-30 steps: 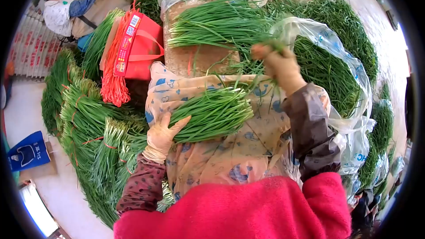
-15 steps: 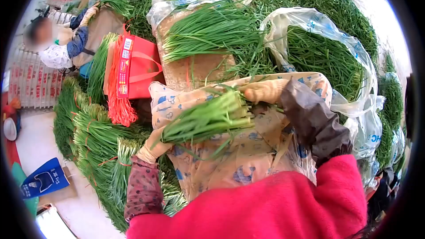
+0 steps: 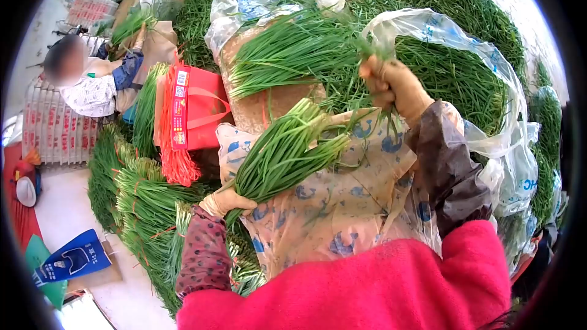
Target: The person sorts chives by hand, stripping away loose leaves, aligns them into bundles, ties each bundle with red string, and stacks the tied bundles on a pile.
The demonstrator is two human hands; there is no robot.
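My left hand (image 3: 229,201), in a pale glove, is closed around the leaf end of a bunch of garlic chives (image 3: 284,156). The pale cut ends of the bunch fan out to the upper right, above a printed plastic sheet (image 3: 330,208) over my lap. Away from the bunch, my right hand (image 3: 397,85), also gloved, is a fist at the rim of an open clear plastic bag (image 3: 507,91). A few loose green leaves stick out above and below that fist. Beyond the bunch, more chives (image 3: 293,49) lie on a patterned board (image 3: 269,113).
A red bag (image 3: 205,110) with red ties (image 3: 177,162) hanging from it stands at left. Tied chive bundles (image 3: 143,208) are stacked below it. Loose chives (image 3: 458,6) heap up at the back. Another person (image 3: 92,79) handles chives at far left.
My right hand has left the cut ends of the bunch and moved up and right to the bag's rim, with loose leaves in it. The bunch now tilts more upright in my left hand.
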